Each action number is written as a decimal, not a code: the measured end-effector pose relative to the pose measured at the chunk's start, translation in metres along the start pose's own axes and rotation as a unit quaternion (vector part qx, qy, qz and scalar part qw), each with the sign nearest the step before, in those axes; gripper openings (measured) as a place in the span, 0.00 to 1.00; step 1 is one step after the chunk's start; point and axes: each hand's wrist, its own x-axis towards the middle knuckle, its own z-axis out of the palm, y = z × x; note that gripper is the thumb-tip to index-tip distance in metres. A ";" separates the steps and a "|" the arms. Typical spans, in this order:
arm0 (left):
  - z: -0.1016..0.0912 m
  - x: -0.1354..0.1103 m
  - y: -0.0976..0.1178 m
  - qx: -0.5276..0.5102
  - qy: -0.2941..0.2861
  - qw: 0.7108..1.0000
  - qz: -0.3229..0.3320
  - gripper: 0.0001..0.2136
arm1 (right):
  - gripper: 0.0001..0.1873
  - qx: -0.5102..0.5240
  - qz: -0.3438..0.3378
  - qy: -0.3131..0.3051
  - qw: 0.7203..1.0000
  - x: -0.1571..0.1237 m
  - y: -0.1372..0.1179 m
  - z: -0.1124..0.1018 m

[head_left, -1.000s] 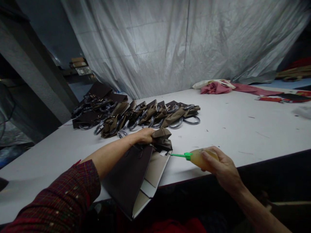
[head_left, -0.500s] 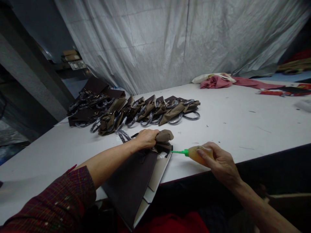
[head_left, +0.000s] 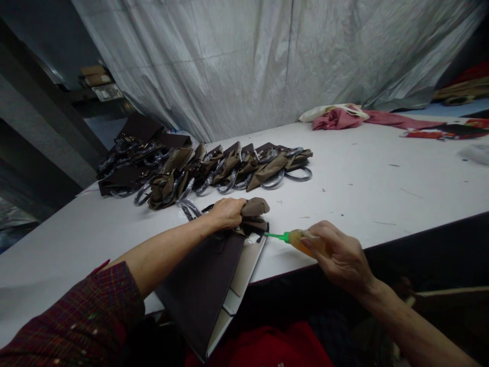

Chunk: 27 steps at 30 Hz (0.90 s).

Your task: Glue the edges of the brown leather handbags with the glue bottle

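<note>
My left hand (head_left: 228,212) is closed on the bunched brown fabric top (head_left: 255,210) of a dark brown paper bag (head_left: 204,285), which lies over the near table edge with its white inside showing. My right hand (head_left: 338,252) grips a small squeeze bottle of yellowish glue (head_left: 301,240). The bottle's green nozzle (head_left: 275,235) points left and its tip sits at the bag's opening, just under the fabric. A black handle loop (head_left: 189,209) shows on the table beside my left wrist.
A row of several finished brown bags with loop handles (head_left: 225,168) lies across the white table (head_left: 382,188), with a darker stack (head_left: 133,153) at its far left. Pink cloth (head_left: 340,120) and red items (head_left: 439,132) lie at the back right. A grey tarp (head_left: 267,61) hangs behind.
The glue bottle has moved a little left, bringing its nozzle tip in under the bunched fabric. My left hand keeps its hold on the bag top. The view has tilted down slightly.
</note>
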 end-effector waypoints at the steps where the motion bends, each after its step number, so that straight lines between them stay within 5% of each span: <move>1: 0.000 0.000 0.000 0.000 0.000 1.000 0.000 0.15 | 0.07 -0.006 -0.015 0.004 1.000 -0.001 0.000 0.000; 13: 0.000 0.002 0.001 -0.001 -0.004 1.000 -0.011 0.15 | 0.04 0.028 -0.033 -0.020 0.999 -0.005 0.000 -0.002; 18: 0.001 0.003 0.000 -0.005 -0.003 1.000 -0.016 0.16 | 0.03 -0.019 -0.035 0.043 0.998 -0.006 0.001 0.002; 24: -0.003 0.000 0.003 -0.009 -0.006 1.000 -0.024 0.14 | 0.04 0.011 -0.033 -0.016 0.999 -0.006 -0.003 0.001; 27: -0.003 0.000 0.003 -0.011 -0.008 1.000 -0.028 0.14 | 0.04 -0.016 -0.048 0.015 0.999 -0.008 -0.004 0.000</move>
